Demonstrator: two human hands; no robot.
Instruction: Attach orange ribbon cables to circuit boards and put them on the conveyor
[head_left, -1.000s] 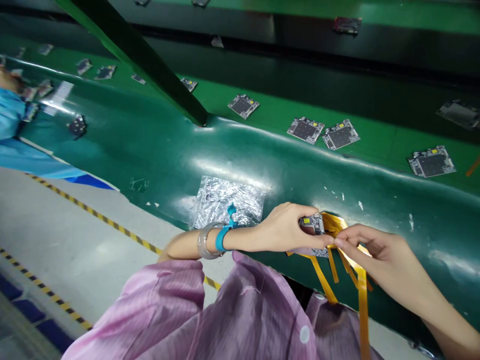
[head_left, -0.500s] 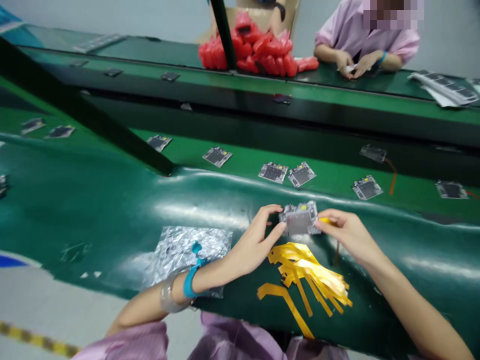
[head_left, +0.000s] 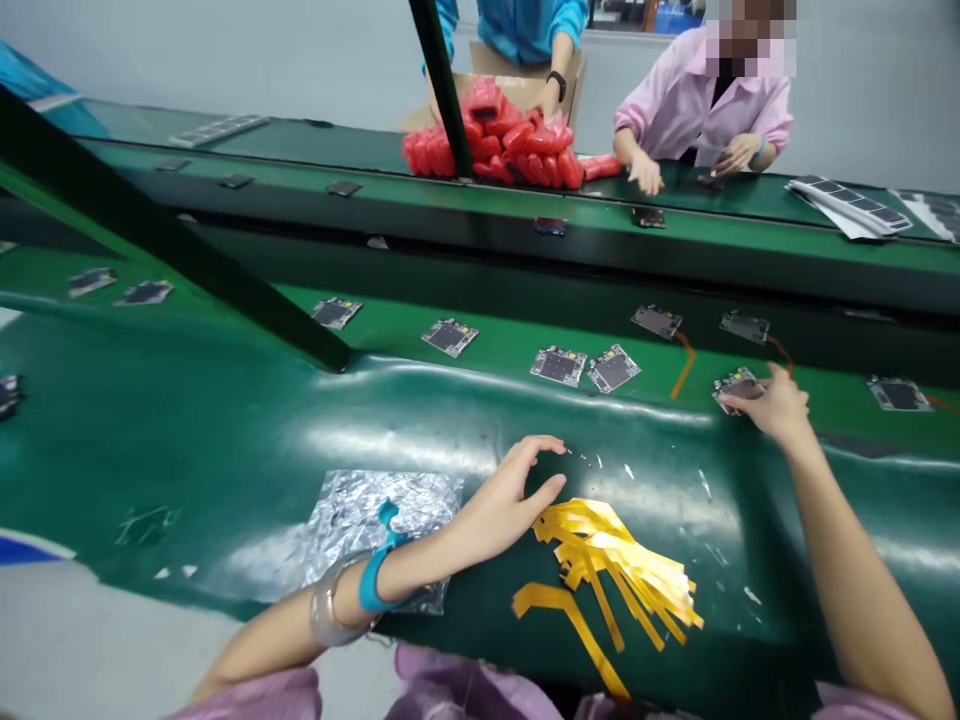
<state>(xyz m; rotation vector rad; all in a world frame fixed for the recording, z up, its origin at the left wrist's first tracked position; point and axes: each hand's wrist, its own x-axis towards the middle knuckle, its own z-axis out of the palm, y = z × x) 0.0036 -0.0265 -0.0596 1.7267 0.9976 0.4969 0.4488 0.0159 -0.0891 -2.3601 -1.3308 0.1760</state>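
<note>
My right hand [head_left: 776, 408] reaches to the green strip ahead, thumb and fingers closed on the edges of a circuit board [head_left: 731, 385] with a small yellow patch. Over the near mat, my left hand [head_left: 521, 490] is empty, thumb and fingers apart. Just beside its thumb lies a fanned pile of yellow flex cables [head_left: 622, 555], and a single yellow flex cable [head_left: 559, 600] is set apart below it. A circuit board with an orange flex tail [head_left: 658, 321] rests on the strip to the left of my right hand.
A silvery bag [head_left: 337, 515] lies under my left forearm. Several circuit boards [head_left: 559, 367] are spread along the strip. A dark green post [head_left: 247, 270] slants across the left. Opposite, two people work beside a heap of red wrapped bundles [head_left: 517, 140].
The board I held in both hands is let go; one with an orange tail now lies on the strip. My right hand has moved forward onto another board. My left hand is now empty.
</note>
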